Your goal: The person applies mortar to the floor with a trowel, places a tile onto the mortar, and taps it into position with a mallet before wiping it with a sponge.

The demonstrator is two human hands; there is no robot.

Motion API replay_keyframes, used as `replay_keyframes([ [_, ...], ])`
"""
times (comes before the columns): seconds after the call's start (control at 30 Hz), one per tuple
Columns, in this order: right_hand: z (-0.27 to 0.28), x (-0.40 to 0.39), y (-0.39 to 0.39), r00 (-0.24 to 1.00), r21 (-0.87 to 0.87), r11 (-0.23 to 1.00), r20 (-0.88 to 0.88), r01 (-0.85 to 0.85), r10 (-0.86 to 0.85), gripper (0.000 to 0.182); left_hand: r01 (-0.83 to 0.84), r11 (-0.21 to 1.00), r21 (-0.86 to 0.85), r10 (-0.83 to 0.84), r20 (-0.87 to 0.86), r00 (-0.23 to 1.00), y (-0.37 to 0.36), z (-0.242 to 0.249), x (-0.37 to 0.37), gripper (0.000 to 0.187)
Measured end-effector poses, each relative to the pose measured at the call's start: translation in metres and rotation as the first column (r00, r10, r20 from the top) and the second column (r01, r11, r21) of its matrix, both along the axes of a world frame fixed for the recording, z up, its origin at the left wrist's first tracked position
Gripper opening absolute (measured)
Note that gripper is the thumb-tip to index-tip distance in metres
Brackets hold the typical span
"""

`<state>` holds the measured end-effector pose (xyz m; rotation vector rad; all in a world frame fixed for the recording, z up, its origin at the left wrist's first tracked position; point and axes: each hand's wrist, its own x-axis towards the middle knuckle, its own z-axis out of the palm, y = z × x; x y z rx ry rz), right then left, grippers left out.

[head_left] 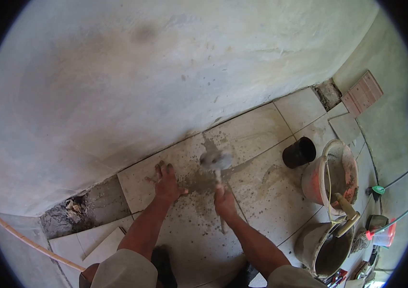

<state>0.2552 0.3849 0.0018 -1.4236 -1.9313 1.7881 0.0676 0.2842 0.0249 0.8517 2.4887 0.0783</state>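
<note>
My left hand [167, 185] lies with its fingers spread on a pale floor tile [134, 180] beside the wall. In my right hand [225, 204] is a mallet [212, 161], gripped by its handle. Its head is smeared by motion and hangs over the joint between tiles, to the right of my left hand. Wet grey smears and spatter [199, 182] mark the tiles under and around the mallet.
A black cylindrical container [300, 152] stands right of the mallet, near a reddish mortar-stained bucket [313, 182] and a dark bucket [307, 249]. Left is an untiled mortar patch [105, 204] with debris. A loose tile [363, 92] leans in the far corner. The wall [132, 86] borders the tiles.
</note>
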Motion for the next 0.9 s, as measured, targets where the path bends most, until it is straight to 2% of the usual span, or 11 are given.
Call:
replay_keyframes([
  [0.07,-0.002,-0.005,-0.001,0.971,0.251,0.951,0.198,-0.181,0.133,0.065,0.013,0.999,-0.052,-0.015,-0.028,0.999,0.007,0.017,0.005,0.113],
  [0.13,0.018,-0.004,0.012,0.966,0.167,0.959,0.160,-0.229,0.203,0.063,0.021,0.993,-0.113,-0.028,-0.059,0.998,0.011,0.018,0.004,0.113],
  [0.2,0.037,-0.007,0.010,0.990,-0.071,0.994,0.105,-0.084,0.092,0.063,0.019,0.999,-0.047,-0.021,-0.046,0.999,0.004,0.003,0.001,0.112],
  [0.33,0.006,-0.003,0.002,0.999,0.040,0.999,-0.049,-0.008,0.010,0.064,0.024,0.994,-0.103,-0.029,-0.049,0.998,0.008,0.017,0.004,0.112],
  [0.4,-0.003,0.000,0.001,0.957,0.181,0.961,0.237,-0.211,0.166,0.061,0.026,0.995,-0.096,-0.030,-0.039,0.999,0.009,0.015,0.003,0.112],
  [0.43,0.003,-0.001,0.004,0.957,0.172,0.963,0.239,-0.208,0.164,0.061,0.030,0.994,-0.105,-0.034,-0.035,0.999,0.012,0.016,0.002,0.112],
  [0.53,0.019,-0.004,0.008,0.979,0.055,0.986,0.138,-0.160,0.151,0.061,0.022,0.988,-0.153,-0.030,-0.050,0.998,0.008,0.009,0.002,0.112],
  [0.6,0.017,-0.002,0.002,0.999,0.087,0.996,-0.053,0.001,0.003,0.060,0.004,1.000,-0.017,-0.004,0.003,1.000,0.001,-0.004,-0.001,0.112],
  [0.7,0.006,0.000,0.001,0.974,0.264,0.943,0.153,-0.201,0.165,0.058,0.001,0.999,0.038,-0.001,-0.012,1.000,0.004,-0.002,0.000,0.113],
  [0.83,0.030,-0.008,0.007,0.968,0.201,0.948,0.107,-0.247,0.229,0.056,0.020,0.991,-0.134,-0.021,-0.013,1.000,0.012,0.020,0.003,0.113],
  [0.9,0.021,-0.007,0.002,0.995,0.129,0.987,-0.022,-0.095,0.098,0.061,0.029,0.995,-0.096,-0.033,-0.042,0.999,0.007,0.016,0.004,0.112],
])
